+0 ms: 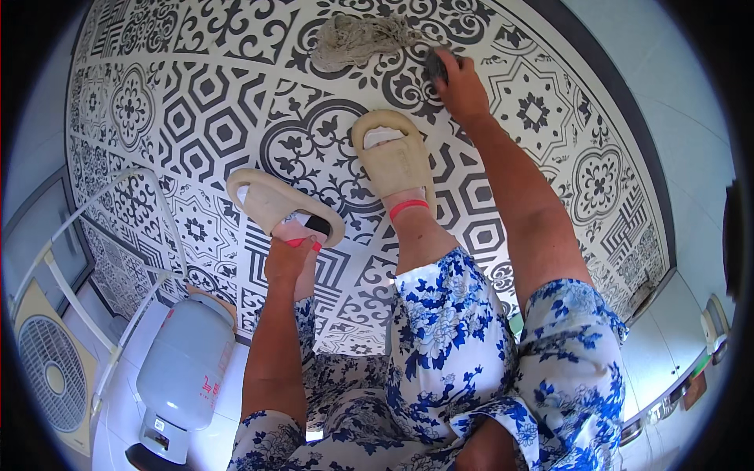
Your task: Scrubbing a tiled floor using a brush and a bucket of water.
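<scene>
My right hand [465, 88] grips a dark grey scouring pad [437, 66], slightly blurred, low over the black-and-white patterned tile floor [318, 147]. To the left of that hand lies a crumpled, wet-looking beige-grey rag [362, 42], apart from the pad. My left hand [290, 256] is wrapped around my left ankle, at the red band of the sock [306, 242]; its far fingers are hidden. Both feet wear beige slide sandals, the left sandal [259, 203] nearer me and the right sandal [392, 165] closer to the rag.
At the lower left stands a grey gas cylinder [185, 359], which bears red writing. Beside it are a box fan [56, 371] and a white tubular metal frame [156, 200]. A dark baseboard [624, 106] and light wall tiles [671, 76] curve along the right.
</scene>
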A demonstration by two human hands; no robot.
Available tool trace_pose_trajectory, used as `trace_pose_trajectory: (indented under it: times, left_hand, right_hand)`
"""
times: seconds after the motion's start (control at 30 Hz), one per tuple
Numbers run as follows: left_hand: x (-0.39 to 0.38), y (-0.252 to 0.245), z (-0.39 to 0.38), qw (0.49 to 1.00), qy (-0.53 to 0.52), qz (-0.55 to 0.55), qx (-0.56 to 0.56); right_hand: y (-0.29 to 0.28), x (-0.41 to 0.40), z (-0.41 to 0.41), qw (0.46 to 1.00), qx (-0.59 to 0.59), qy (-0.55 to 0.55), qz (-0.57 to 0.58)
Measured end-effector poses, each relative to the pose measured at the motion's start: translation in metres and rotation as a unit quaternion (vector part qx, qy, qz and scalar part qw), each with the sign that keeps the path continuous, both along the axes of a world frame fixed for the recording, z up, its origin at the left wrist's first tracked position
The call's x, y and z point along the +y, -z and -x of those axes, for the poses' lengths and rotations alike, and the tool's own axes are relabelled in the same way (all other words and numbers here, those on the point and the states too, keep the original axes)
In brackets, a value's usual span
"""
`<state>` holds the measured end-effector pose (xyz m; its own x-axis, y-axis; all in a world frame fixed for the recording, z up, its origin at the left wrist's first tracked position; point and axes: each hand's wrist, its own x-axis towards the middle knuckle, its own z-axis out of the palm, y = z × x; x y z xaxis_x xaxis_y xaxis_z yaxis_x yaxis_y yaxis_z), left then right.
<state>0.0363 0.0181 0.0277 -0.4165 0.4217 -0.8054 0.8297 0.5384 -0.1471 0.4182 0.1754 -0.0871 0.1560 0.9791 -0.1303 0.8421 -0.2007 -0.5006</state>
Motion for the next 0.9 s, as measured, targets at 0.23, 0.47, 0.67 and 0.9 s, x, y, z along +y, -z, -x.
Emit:
trace_pose_trajectory:
  times: [0.23, 0.47, 0.67, 0.9]
  left_hand:
    - [0.004, 0.001, 0.002, 1.000, -0.003, 0.008, -0.003]
    - [0.001, 0.004, 0.000, 1.000, 0.008, -0.011, -0.006]
    - [-0.005, 0.015, 0.010, 1.000, 0.004, -0.008, -0.009]
    - [0.001, 0.009, 0.008, 1.000, 0.012, 0.006, -0.024]
  right_hand:
    - [-0.011, -0.202, -0.045, 0.990, -0.032, -0.082, 0.114]
    - [-0.012, -0.148, -0.034, 0.996, 0.011, 0.032, 0.086]
    - [-0.004, -0.045, -0.035, 0.996, -0.007, 0.071, 0.046]
    - [-0.018, -0.172, -0.018, 0.985, -0.013, -0.104, 0.140]
